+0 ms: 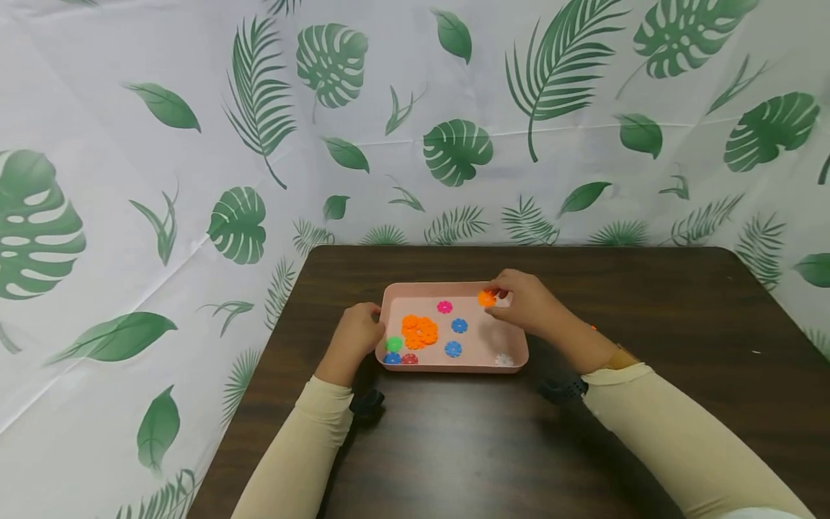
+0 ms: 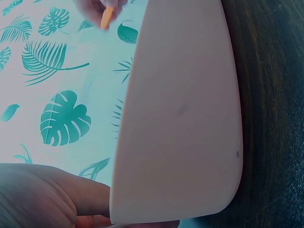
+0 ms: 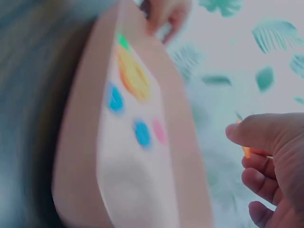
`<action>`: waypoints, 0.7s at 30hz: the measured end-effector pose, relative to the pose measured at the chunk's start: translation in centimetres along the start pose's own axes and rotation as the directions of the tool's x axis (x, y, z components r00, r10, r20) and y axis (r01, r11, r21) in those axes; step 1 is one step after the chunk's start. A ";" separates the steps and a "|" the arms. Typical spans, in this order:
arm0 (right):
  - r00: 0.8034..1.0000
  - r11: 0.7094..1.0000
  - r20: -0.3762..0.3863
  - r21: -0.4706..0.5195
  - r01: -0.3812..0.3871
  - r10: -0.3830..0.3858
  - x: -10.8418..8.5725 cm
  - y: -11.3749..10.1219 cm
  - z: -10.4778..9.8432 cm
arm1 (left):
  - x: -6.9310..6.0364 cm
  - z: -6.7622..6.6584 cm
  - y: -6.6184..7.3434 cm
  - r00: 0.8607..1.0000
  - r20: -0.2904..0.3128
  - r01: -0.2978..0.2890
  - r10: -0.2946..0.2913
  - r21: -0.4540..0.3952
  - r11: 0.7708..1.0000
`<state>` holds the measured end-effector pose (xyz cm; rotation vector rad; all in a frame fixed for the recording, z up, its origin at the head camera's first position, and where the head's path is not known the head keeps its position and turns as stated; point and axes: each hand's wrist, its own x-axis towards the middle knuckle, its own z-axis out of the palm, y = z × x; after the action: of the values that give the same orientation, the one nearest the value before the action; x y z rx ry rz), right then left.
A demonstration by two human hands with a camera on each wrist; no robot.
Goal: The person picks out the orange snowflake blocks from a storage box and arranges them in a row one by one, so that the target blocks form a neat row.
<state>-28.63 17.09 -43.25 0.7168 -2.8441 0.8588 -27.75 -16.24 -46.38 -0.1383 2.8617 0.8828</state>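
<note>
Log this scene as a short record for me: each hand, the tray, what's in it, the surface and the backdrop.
Left hand: grips the tray's left rim
Right hand: pinches an orange piece above the tray
Tray: pink, shallow
Tray middle: pink piece, two blue pieces
Tray left: orange cluster, green piece
Surface: dark table
Backdrop: leaf-print sheet

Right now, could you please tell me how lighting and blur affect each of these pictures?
Head: mostly sharp, with a pale sheen on the dark table; left wrist: a bluish-green tint over the backdrop; right wrist: tray and flower-shaped pieces smeared by blur, the right hand noticeably crisper.
</note>
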 end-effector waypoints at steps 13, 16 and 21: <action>0.970 0.966 -0.120 -0.131 -0.225 0.210 -10.0 10.6 -7.4 | 0.1 0.1 -0.2 0.997 -0.010 -0.076 0.076 0.015 0.997; 0.957 0.949 -0.101 -0.141 -0.283 0.270 -12.0 12.5 -7.8 | 0.0 0.1 -0.2 0.998 -0.007 -0.067 0.067 0.011 0.998; 0.945 0.934 -0.068 -0.147 -0.327 0.320 -14.0 14.5 -7.8 | 0.0 -0.1 -0.1 0.999 0.014 -0.039 0.039 0.010 0.999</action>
<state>-23.32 37.74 -46.93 0.2098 -2.9943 0.6621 -27.73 -16.38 -46.35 -0.0750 2.8649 0.8728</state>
